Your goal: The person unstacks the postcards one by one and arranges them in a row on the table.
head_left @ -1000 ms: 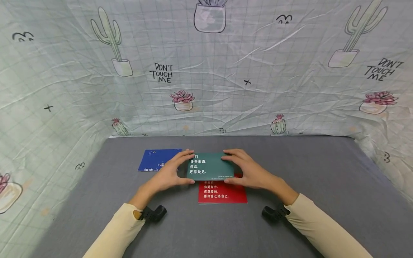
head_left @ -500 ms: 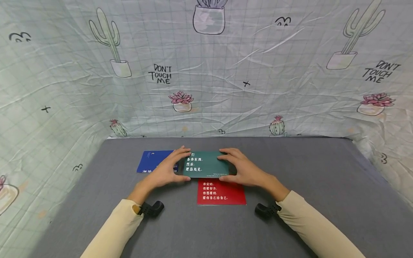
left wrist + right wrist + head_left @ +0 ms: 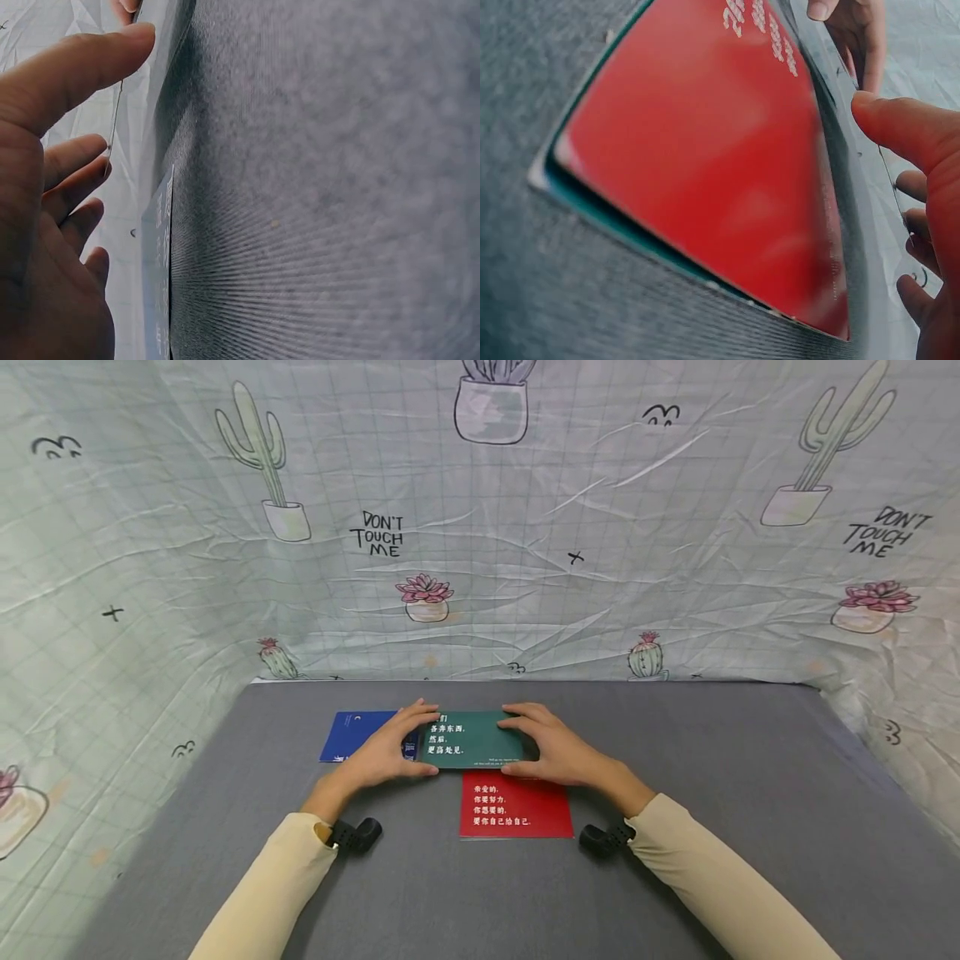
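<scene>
A green card (image 3: 480, 739) with white Chinese lettering is held up between both hands. My left hand (image 3: 382, 747) pinches its left end, thumb on the near edge and fingertips on the far edge. The right hand (image 3: 558, 747) pinches the right end the same way. In the left wrist view the card appears edge-on as a thin line above the table, with the left thumb (image 3: 97, 71) at it. Beneath and beyond the left hand lies a blue card (image 3: 356, 735), partly hidden by that hand. A red card (image 3: 517, 806) lies nearer, just below the green card's near edge.
In the right wrist view the red card tops a small stack, with a green edge (image 3: 641, 236) showing under it. All of it rests on a grey cloth-covered table (image 3: 480, 902). A printed cactus curtain (image 3: 510, 610) hangs behind and to both sides.
Both hands have carried the green card left and slightly away, so more of the red card shows and less of the blue one. The grip looks the same.
</scene>
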Available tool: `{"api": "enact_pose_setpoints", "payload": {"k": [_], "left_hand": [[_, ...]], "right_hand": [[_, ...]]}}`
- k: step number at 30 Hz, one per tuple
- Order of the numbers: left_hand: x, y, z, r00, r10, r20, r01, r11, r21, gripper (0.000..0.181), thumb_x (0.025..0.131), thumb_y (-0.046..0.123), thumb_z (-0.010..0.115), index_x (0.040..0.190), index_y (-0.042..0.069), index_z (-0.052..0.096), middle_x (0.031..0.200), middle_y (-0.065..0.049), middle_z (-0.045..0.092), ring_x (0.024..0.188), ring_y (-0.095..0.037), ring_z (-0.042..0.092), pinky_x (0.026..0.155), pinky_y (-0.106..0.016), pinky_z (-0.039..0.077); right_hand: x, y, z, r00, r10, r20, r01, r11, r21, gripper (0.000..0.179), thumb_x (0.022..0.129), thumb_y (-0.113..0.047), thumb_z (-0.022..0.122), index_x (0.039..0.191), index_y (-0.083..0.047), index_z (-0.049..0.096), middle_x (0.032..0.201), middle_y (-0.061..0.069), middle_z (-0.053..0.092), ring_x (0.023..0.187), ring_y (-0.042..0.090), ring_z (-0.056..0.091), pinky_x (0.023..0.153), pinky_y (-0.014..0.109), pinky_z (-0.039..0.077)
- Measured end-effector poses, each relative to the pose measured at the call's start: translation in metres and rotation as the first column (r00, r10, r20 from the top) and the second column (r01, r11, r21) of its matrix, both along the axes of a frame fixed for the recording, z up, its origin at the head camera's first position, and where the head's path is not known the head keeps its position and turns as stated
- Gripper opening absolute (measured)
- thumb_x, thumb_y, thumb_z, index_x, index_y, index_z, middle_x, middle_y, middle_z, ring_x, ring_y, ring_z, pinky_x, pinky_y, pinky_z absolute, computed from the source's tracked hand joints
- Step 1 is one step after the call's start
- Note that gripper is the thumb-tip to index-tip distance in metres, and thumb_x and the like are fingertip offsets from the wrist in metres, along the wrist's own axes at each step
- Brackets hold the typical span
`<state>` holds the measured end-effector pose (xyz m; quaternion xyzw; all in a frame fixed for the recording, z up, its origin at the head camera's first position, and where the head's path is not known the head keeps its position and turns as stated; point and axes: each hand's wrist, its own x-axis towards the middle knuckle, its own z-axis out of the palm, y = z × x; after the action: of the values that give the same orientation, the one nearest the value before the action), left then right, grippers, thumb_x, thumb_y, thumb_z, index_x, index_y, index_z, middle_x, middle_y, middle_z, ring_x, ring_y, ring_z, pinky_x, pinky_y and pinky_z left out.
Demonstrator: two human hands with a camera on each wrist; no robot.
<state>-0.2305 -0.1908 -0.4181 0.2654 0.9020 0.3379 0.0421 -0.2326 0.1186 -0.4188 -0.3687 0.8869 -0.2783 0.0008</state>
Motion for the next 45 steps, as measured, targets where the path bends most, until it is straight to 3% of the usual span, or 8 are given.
{"api": "enact_pose_setpoints", "payload": {"k": [14,28,45], "left_hand": [[-0.011,0.0,-0.004,1.0,0.026,0.003,-0.026,0.999,-0.044,0.084,0.071,0.031,0.081,0.142,0.006,0.044,0.152,-0.009,0.033,0.144,-0.029,0.014,0.112,-0.056,0.013],[-0.014,-0.003,-0.008,0.999,-0.02,-0.041,0.018,0.998,-0.055,0.083,0.071,0.027,0.082,0.14,0.001,0.045,0.149,-0.013,0.037,0.143,-0.03,0.016,0.115,-0.045,0.007],[-0.016,-0.007,-0.009,0.999,-0.033,-0.021,0.031,0.995,-0.098,0.083,0.072,0.032,0.081,0.14,0.001,0.046,0.149,-0.013,0.037,0.143,-0.031,0.015,0.115,-0.047,0.005]], "right_hand": [[-0.014,-0.004,-0.007,0.999,0.005,0.035,-0.005,1.0,0.019,0.067,0.083,-0.039,0.073,0.138,-0.009,0.05,0.15,0.009,0.034,0.135,0.024,0.028,0.104,0.049,0.035],[-0.018,-0.007,-0.009,0.996,0.01,0.089,-0.012,1.0,0.018,0.067,0.083,-0.035,0.074,0.139,-0.008,0.049,0.151,0.01,0.031,0.136,0.025,0.026,0.105,0.048,0.034],[-0.022,-0.009,-0.01,0.994,0.029,0.11,-0.034,0.999,0.038,0.069,0.082,-0.037,0.073,0.14,-0.008,0.048,0.149,0.011,0.035,0.136,0.027,0.027,0.105,0.05,0.034]]}}
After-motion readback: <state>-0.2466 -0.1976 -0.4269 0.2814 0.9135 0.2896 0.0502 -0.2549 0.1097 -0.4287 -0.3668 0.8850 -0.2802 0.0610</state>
